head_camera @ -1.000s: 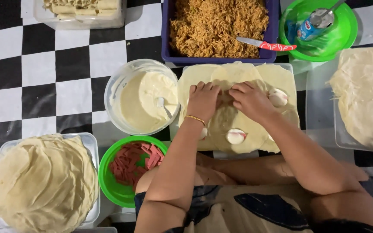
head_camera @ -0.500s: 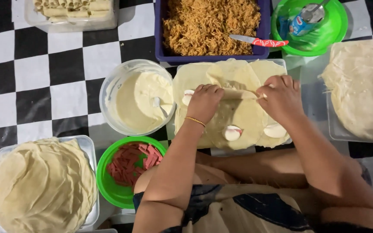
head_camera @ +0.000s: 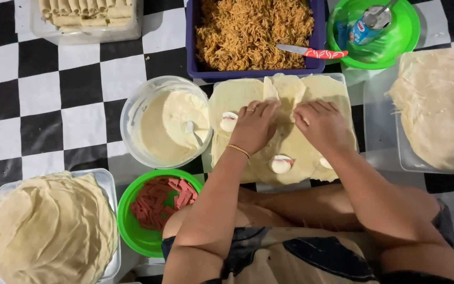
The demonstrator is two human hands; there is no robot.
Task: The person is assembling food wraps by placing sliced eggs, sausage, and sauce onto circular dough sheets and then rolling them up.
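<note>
Both my hands press down on a pale thin wrapper (head_camera: 285, 94) spread on a clear tray (head_camera: 374, 126) in front of me. My left hand (head_camera: 256, 126) lies flat with fingers on the folded part, a thin gold bracelet at its wrist. My right hand (head_camera: 321, 123) rests beside it, fingers curled over the same fold. Egg halves (head_camera: 280, 164) lie on the wrappers, one (head_camera: 229, 121) just left of my left hand. The filling under my hands is hidden.
A blue tub of shredded filling (head_camera: 253, 31) with a red-handled knife (head_camera: 313, 52) stands behind. A bowl of white batter with a spoon (head_camera: 166, 123), a green bowl of red strips (head_camera: 158, 202), wrapper stacks (head_camera: 48, 226) (head_camera: 437, 105), finished rolls (head_camera: 85, 13) and a green bowl with a can (head_camera: 371, 26) surround it.
My hands have drawn closer together and moved toward me across the wrapper, pressing its folded part down. The view has shifted slightly.
</note>
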